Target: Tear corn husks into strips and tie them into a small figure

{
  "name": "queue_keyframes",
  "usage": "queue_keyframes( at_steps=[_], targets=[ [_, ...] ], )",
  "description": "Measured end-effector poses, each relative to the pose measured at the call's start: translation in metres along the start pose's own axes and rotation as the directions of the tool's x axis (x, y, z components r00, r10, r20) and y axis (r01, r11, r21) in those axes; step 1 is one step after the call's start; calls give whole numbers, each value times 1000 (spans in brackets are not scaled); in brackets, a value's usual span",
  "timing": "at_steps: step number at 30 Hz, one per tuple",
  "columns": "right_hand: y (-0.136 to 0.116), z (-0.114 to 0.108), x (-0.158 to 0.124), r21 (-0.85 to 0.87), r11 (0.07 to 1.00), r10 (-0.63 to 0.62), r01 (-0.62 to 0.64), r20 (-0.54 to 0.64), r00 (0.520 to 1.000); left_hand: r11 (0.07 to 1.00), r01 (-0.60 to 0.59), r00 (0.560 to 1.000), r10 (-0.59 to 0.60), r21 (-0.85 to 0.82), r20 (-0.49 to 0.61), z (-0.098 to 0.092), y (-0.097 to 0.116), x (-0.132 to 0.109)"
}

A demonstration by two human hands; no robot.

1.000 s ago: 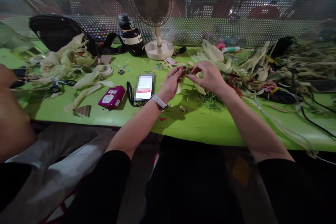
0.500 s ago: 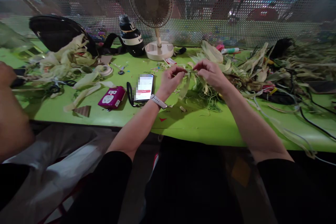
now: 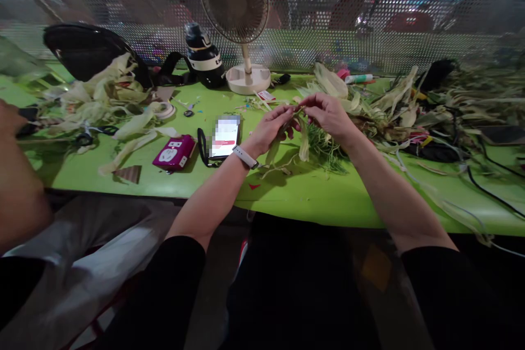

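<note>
My left hand (image 3: 270, 130), with a pale watch band at the wrist, pinches a pale green corn husk strip (image 3: 304, 145) from the left. My right hand (image 3: 328, 115) is closed on the upper end of the same husk, its fingertips meeting those of the left. The strip's loose ends hang below my fingers over the green table. Behind and below my right hand lies a heap of thin green stems (image 3: 330, 153). Just left of my left wrist, a phone (image 3: 225, 139) with a lit screen lies on the table.
A fan (image 3: 248, 79) and a black bottle (image 3: 205, 63) stand at the back. Corn husks (image 3: 394, 101) pile up on the right, near cables (image 3: 492, 191). To the left are a magenta box (image 3: 175, 153), scissors (image 3: 86, 138) and another person's arm (image 3: 20, 186).
My hands have come closer together, and my left hand has turned and moved slightly right. The husk strip now hangs lower between them.
</note>
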State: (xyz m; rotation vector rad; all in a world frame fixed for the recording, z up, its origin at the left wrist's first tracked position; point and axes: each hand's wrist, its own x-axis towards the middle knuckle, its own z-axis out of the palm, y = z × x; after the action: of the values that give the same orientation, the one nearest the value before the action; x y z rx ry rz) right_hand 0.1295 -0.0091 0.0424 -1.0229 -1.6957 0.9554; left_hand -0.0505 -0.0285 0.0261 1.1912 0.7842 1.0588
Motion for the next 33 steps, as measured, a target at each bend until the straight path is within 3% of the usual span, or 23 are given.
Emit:
queue_keyframes(
  at_steps=[4, 10, 19, 26, 28, 30, 33],
  targets=[
    [5, -4, 2, -76, 992, -104, 104, 13, 995, 999, 34, 999, -34, -2, 37, -2, -1, 3],
    [4, -9, -1, -269, 935, -235, 231, 18, 972, 999, 39, 999, -39, -7, 0, -2, -4, 5],
    [5, -8, -2, -403, 867, -313, 293, 15, 949, 1000, 18, 999, -17, 16, -39, 3, -3, 0],
    [-4, -8, -5, -583, 752, -394, 309, -22, 919, 1000, 9, 991, -8, 8, -133, 2, -5, 5],
    [-9, -7, -8, -578, 767, -372, 279, -46, 927, 999, -35, 984, 37, 12, -172, -1, -5, 7],
    [-11, -4, -9, -513, 832, -254, 211, -13, 967, 996, -90, 977, 93, 23, -193, -4, -5, 8],
    [-6, 0, -7, -346, 933, -39, 99, 177, 983, 987, -149, 971, 157, 55, -183, -6, -5, 7]
  ],
)
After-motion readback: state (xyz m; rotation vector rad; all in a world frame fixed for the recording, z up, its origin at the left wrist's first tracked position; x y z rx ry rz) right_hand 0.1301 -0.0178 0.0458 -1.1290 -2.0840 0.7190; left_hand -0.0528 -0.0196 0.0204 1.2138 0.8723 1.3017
